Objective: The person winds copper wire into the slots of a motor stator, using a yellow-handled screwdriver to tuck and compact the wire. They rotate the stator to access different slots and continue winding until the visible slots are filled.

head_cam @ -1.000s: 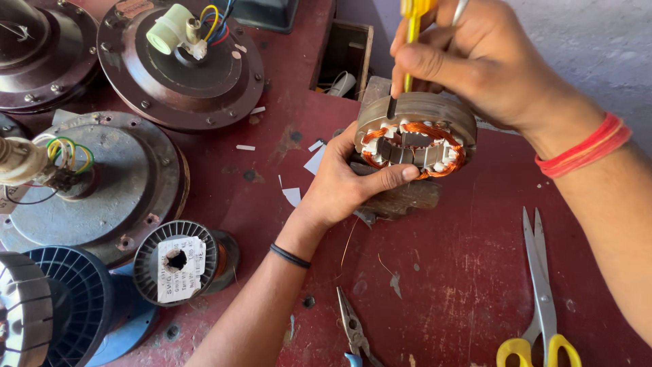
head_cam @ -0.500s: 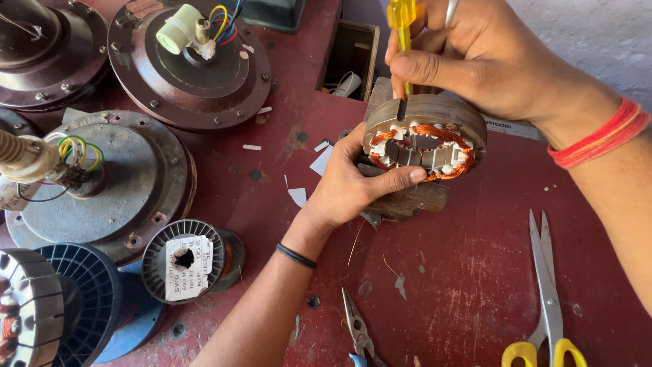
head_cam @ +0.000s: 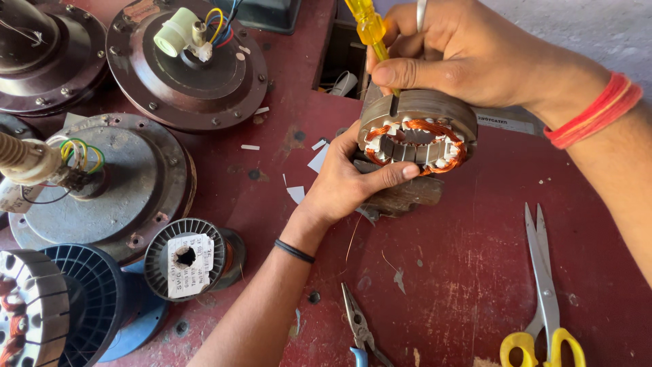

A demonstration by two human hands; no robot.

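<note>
Left hand [head_cam: 343, 180] gripping stator [head_cam: 418, 132], thumb pressed against its near rim. Right hand [head_cam: 462, 51] fingers pinching yellow screwdriver [head_cam: 369, 27], upright above stator's far edge.

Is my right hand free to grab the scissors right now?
Probably not: the right hand grips a yellow screwdriver against the stator. The scissors lie uncovered on the table below that forearm.

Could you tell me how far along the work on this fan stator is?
Done: copper windings already sit in the stator. In hand: the left hand steadies the stator while the right hand pushes a yellow screwdriver into a slot on its outer face. Left: the fan motor housings nearby lie closed and apart; scissors and pliers lie untouched.
</note>
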